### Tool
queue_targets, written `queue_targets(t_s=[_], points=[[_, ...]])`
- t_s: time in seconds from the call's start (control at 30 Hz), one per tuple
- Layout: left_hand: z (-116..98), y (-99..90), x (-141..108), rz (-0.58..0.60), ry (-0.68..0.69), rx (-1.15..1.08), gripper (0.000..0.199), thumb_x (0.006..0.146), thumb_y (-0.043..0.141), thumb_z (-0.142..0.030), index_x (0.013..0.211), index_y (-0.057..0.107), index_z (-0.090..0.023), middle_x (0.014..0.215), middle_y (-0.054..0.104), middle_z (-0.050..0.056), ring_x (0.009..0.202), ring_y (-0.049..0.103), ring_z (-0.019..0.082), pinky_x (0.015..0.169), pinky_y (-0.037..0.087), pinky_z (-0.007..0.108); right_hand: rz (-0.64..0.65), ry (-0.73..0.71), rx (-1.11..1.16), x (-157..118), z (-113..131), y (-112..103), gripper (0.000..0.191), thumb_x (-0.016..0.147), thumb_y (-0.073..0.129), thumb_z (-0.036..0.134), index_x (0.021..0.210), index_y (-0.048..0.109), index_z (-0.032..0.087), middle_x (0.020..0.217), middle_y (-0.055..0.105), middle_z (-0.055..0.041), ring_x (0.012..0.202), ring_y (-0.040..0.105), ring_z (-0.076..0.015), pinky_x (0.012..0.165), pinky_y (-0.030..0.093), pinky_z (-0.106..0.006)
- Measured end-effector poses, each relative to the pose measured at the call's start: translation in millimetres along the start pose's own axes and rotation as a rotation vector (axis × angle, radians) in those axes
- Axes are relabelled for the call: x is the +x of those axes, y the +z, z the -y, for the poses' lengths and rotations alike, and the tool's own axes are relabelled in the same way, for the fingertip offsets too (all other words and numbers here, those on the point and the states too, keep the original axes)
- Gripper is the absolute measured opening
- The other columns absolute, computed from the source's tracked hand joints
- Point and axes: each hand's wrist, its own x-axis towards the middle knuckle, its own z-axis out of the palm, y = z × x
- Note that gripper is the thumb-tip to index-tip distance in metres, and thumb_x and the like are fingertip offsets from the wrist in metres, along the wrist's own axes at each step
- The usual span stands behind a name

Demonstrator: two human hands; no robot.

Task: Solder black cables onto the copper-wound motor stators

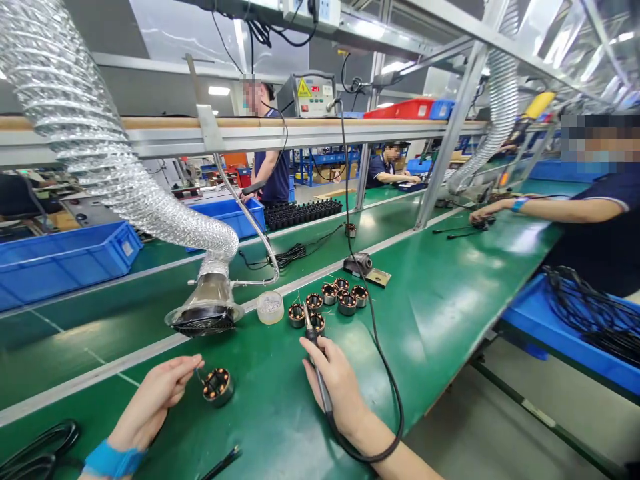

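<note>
My left hand (165,390), with a blue band at the wrist, pinches a thin wire (201,371) beside a motor stator (218,388). That stator is a metal ring with copper windings and a black core, lying on the green bench. My right hand (334,380) is closed round the handle of a soldering iron (321,380). Its tip points away from me, over the nearest of several more stators (347,303) grouped further back. A black cord loops from the iron over my right forearm and up to the soldering station (313,95) on the shelf.
A fume duct (165,217) ends in a hood (207,310) above the bench, near a small clear tub (270,307). Behind the stators stands an iron holder (359,264). Black cables (40,450) lie front left. A co-worker's hand (484,212) works at the right.
</note>
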Motion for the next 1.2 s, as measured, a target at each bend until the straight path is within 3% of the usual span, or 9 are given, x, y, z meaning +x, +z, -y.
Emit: queue_targets(t_s=[0.13, 0.23, 0.33, 0.47, 0.53, 0.6, 0.8, 1.0, 1.2], points=[[-12, -7.1, 29, -0.121, 0.079, -0.031, 0.047, 0.051, 0.084, -0.047, 0.073, 0.066, -0.009, 0.049, 0.041, -0.009, 0.037, 0.022, 0.002, 0.039, 0.010, 0.018, 0.011, -0.018, 0.014, -1, -6, 6, 0.042, 0.091, 0.046, 0.012, 0.131, 0.054, 0.024, 0.106, 0.061, -0.0101, 0.092, 0.065, -0.0231, 0.076, 0.060, -0.039], [-15, -15.7, 35, -0.211, 0.098, -0.079, 0.040, 0.053, 0.084, -0.037, 0.073, 0.067, -0.007, 0.056, 0.059, 0.002, 0.041, 0.042, 0.006, 0.039, 0.029, 0.019, 0.015, -0.021, -0.001, -5, -12, 10, 0.044, 0.092, 0.045, 0.012, 0.134, 0.051, 0.024, 0.108, 0.059, -0.0112, 0.096, 0.063, -0.0246, 0.079, 0.059, -0.042], [-12, -25.8, 23, -0.349, 0.160, -0.108, 0.038, 0.059, 0.082, -0.039, 0.075, 0.065, -0.010, 0.065, 0.066, 0.007, 0.056, 0.059, 0.014, 0.052, 0.046, 0.025, 0.033, 0.010, -0.007, -10, -21, 15, 0.043, 0.093, 0.045, 0.013, 0.134, 0.052, 0.022, 0.108, 0.058, -0.0136, 0.094, 0.062, -0.0269, 0.077, 0.057, -0.046], [-4, -28.7, -14, -0.561, 0.433, -0.045, 0.042, 0.078, 0.065, -0.056, 0.092, 0.064, -0.016, 0.053, 0.050, -0.006, 0.048, 0.044, 0.009, 0.048, 0.035, 0.021, 0.039, 0.024, 0.123, -11, -17, 22, 0.042, 0.093, 0.041, 0.013, 0.133, 0.053, 0.024, 0.106, 0.057, -0.0115, 0.091, 0.062, -0.0234, 0.076, 0.057, -0.041], [1, -21.8, -32, -0.528, 0.530, 0.090, 0.041, 0.087, 0.054, -0.056, 0.093, 0.064, -0.017, 0.048, 0.036, -0.009, 0.044, 0.032, 0.009, 0.046, 0.026, 0.021, 0.055, 0.011, 0.234, -7, -4, 25, 0.038, 0.094, 0.041, 0.014, 0.129, 0.055, 0.022, 0.103, 0.056, -0.0097, 0.086, 0.063, -0.0197, 0.074, 0.057, -0.035], [6, -11.1, -45, -0.395, 0.512, 0.240, 0.041, 0.090, 0.050, -0.055, 0.085, 0.064, -0.016, 0.047, 0.031, -0.009, 0.045, 0.029, 0.009, 0.047, 0.023, 0.023, 0.104, -0.021, 0.378, -1, 14, 29, 0.034, 0.094, 0.042, 0.015, 0.124, 0.056, 0.021, 0.101, 0.056, -0.0080, 0.083, 0.063, -0.0165, 0.073, 0.056, -0.030], [22, 13.5, -41, -0.046, 0.352, 0.496, 0.038, 0.082, 0.062, -0.051, 0.081, 0.070, -0.014, 0.059, 0.056, -0.002, 0.056, 0.048, 0.014, 0.054, 0.033, 0.024, 0.429, -0.174, 0.759, 22, 59, 41, 0.041, 0.089, 0.045, 0.007, 0.126, 0.050, 0.024, 0.103, 0.051, -0.0042, 0.084, 0.058, -0.0124, 0.080, 0.054, -0.028], [38, 23.4, -33, -0.083, 0.403, 0.546, 0.037, 0.088, 0.053, -0.045, 0.077, 0.072, -0.015, 0.070, 0.066, 0.004, 0.067, 0.057, 0.018, 0.063, 0.041, 0.027, 0.500, -0.206, 0.565, 30, 69, 50, 0.057, 0.076, 0.072, 0.014, 0.128, 0.050, 0.027, 0.113, 0.051, -0.0078, 0.099, 0.052, -0.0234, 0.087, 0.051, -0.040], [37, 28.9, -32, 0.028, 0.550, 0.450, 0.028, 0.092, 0.051, -0.030, 0.107, 0.073, -0.021, 0.103, 0.068, 0.007, 0.095, 0.062, 0.020, 0.085, 0.047, 0.030, 0.464, -0.263, 0.580, 30, 68, 63, 0.052, 0.082, 0.058, 0.006, 0.129, 0.049, 0.027, 0.111, 0.051, -0.0066, 0.097, 0.054, -0.0200, 0.085, 0.052, -0.036]])
